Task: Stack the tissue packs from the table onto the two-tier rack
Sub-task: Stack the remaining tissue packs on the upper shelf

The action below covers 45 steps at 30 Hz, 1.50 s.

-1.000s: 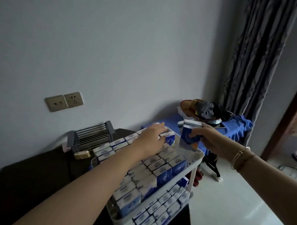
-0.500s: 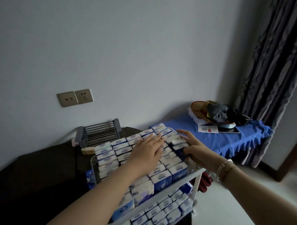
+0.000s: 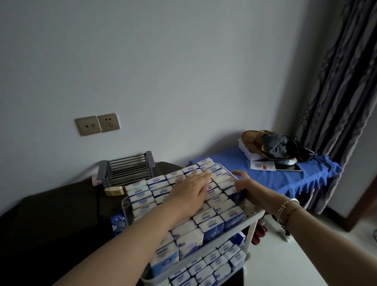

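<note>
Here, two hands, left hand [image 3: 190,191], right hand [image 3: 250,188], on tissue packs [image 3: 210,224].

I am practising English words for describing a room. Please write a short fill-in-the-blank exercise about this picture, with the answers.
1. The left hand lies flat on the tissue packs of the rack's ____ tier.
2. The table beside the rack has a ____ cloth.
3. The bracelets are on the ____ wrist.
4. The striped curtain hangs at the ____ side of the picture.

Answers: top; blue; right; right
</note>
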### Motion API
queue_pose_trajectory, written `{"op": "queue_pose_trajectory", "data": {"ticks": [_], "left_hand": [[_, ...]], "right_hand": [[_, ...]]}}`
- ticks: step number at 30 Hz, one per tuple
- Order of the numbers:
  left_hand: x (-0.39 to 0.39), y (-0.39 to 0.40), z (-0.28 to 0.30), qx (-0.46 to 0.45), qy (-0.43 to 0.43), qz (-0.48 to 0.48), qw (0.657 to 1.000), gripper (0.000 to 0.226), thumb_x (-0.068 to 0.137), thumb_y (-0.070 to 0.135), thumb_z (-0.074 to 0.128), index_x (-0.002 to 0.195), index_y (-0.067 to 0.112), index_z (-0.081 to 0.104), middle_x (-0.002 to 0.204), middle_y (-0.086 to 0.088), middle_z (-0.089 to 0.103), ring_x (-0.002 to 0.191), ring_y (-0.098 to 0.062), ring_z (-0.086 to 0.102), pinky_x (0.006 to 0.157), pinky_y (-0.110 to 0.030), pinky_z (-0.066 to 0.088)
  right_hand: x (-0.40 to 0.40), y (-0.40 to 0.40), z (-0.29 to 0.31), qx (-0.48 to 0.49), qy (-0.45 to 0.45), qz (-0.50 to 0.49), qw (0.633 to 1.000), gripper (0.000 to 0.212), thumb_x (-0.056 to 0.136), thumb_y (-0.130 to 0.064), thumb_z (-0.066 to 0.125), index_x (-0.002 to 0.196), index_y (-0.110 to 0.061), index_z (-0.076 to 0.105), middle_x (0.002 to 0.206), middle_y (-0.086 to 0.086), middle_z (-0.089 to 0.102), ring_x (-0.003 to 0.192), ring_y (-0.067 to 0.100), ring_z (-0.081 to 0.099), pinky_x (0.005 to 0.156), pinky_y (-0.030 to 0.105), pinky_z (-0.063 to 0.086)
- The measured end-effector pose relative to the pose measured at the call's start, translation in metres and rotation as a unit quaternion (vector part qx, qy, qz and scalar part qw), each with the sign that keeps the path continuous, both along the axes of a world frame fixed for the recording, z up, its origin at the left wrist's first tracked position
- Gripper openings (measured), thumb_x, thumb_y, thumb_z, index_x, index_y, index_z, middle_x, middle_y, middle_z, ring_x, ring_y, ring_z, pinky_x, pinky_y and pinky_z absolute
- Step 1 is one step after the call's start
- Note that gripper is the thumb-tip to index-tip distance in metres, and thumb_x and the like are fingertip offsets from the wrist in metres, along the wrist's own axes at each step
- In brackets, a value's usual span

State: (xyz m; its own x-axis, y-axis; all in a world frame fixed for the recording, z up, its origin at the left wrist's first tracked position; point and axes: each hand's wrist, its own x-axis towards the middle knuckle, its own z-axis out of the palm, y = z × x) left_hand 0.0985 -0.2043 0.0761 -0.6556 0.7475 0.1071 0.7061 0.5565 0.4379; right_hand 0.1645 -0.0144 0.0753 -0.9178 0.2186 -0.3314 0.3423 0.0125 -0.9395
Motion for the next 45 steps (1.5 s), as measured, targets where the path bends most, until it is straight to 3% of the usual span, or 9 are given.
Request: {"op": "queue_pose_trajectory", "data": {"ticks": [2, 5, 9, 19, 28, 31, 37, 42, 45], "left_hand": [[-0.002, -0.009, 0.005, 0.044, 0.0, -0.002, 0.999, 0.045, 0.104, 0.026, 0.032, 0.149, 0.027, 0.029, 0.157, 0.013, 0.019, 0.146, -0.008, 0.01, 0.12, -0.038, 0.004], [-0.01, -0.035, 0.008, 0.11, -0.012, -0.001, 0.994, 0.043, 0.102, 0.02, 0.036, 0.144, 0.024, 0.04, 0.153, 0.008, 0.033, 0.144, -0.01, 0.024, 0.12, -0.042, 0.016], [-0.019, -0.091, 0.011, 0.185, -0.05, 0.023, 0.981, 0.038, 0.101, 0.019, 0.039, 0.137, 0.025, 0.05, 0.146, 0.006, 0.045, 0.135, -0.01, 0.039, 0.117, -0.042, 0.025], [-0.042, -0.296, -0.005, 0.198, -0.062, 0.123, 0.97, 0.036, 0.097, 0.004, 0.038, 0.126, 0.012, 0.058, 0.131, 0.0, 0.056, 0.126, -0.012, 0.046, 0.097, -0.011, 0.027], [-0.062, -0.374, -0.059, 0.117, -0.134, 0.178, 0.968, 0.037, 0.096, 0.009, 0.049, 0.131, 0.019, 0.053, 0.137, 0.001, 0.051, 0.127, -0.013, 0.046, 0.099, -0.022, 0.035], [-0.081, -0.374, -0.077, 0.099, -0.164, 0.19, 0.963, 0.038, 0.096, 0.01, 0.05, 0.132, 0.021, 0.052, 0.138, 0.004, 0.048, 0.128, -0.012, 0.044, 0.099, -0.023, 0.036], [-0.135, -0.352, -0.119, 0.063, -0.207, 0.199, 0.956, 0.041, 0.093, 0.01, 0.054, 0.132, 0.023, 0.052, 0.136, 0.005, 0.05, 0.124, -0.011, 0.048, 0.1, -0.026, 0.041], [-0.172, -0.314, -0.168, 0.043, -0.24, 0.178, 0.953, 0.039, 0.09, 0.009, 0.057, 0.129, 0.014, 0.054, 0.132, -0.003, 0.052, 0.123, -0.02, 0.049, 0.102, -0.028, 0.04], [-0.183, -0.295, -0.197, 0.032, -0.269, 0.168, 0.948, 0.035, 0.086, 0.009, 0.064, 0.12, 0.01, 0.058, 0.121, -0.007, 0.054, 0.114, -0.022, 0.055, 0.098, -0.03, 0.043]], "right_hand": [[0.003, -0.003, 0.007, 0.051, 0.035, 0.001, 0.998, 0.076, 0.064, -0.015, 0.052, 0.136, -0.018, 0.03, 0.135, 0.015, 0.046, 0.103, 0.029, 0.055, 0.086, 0.035, 0.049], [0.011, -0.025, 0.028, 0.153, 0.089, 0.025, 0.984, 0.067, 0.081, -0.014, 0.054, 0.142, -0.013, 0.026, 0.14, 0.002, 0.034, 0.114, 0.016, 0.042, 0.077, 0.017, 0.043], [0.011, -0.076, 0.053, 0.221, 0.175, 0.016, 0.959, 0.074, 0.066, -0.023, 0.048, 0.139, -0.017, 0.034, 0.139, -0.005, 0.038, 0.133, 0.012, 0.034, 0.101, 0.028, 0.034], [-0.03, -0.299, 0.06, 0.201, 0.237, 0.067, 0.948, 0.041, 0.076, -0.005, 0.056, 0.115, -0.014, 0.05, 0.121, 0.0, 0.058, 0.11, 0.007, 0.056, 0.091, 0.019, 0.046], [-0.061, -0.366, -0.033, 0.393, 0.073, 0.083, 0.913, 0.036, 0.089, -0.015, 0.055, 0.123, -0.009, 0.046, 0.118, 0.007, 0.056, 0.099, 0.019, 0.054, 0.078, 0.026, 0.04], [-0.077, -0.36, -0.062, 0.39, 0.005, 0.099, 0.915, 0.038, 0.092, -0.016, 0.053, 0.127, -0.004, 0.043, 0.119, 0.007, 0.05, 0.109, 0.026, 0.052, 0.081, 0.029, 0.04], [-0.128, -0.338, -0.116, 0.356, -0.055, 0.099, 0.928, 0.035, 0.091, -0.003, 0.047, 0.125, 0.003, 0.041, 0.12, 0.023, 0.047, 0.089, 0.023, 0.044, 0.074, 0.027, 0.032], [-0.172, -0.318, -0.157, 0.364, -0.082, 0.147, 0.916, 0.058, 0.088, -0.002, 0.05, 0.142, -0.002, 0.028, 0.144, 0.019, 0.03, 0.131, 0.032, 0.035, 0.104, 0.034, 0.033], [-0.189, -0.309, -0.178, 0.391, -0.093, 0.172, 0.899, 0.066, 0.084, 0.002, 0.051, 0.145, -0.01, 0.028, 0.149, 0.015, 0.026, 0.134, 0.034, 0.032, 0.108, 0.039, 0.032]]}}
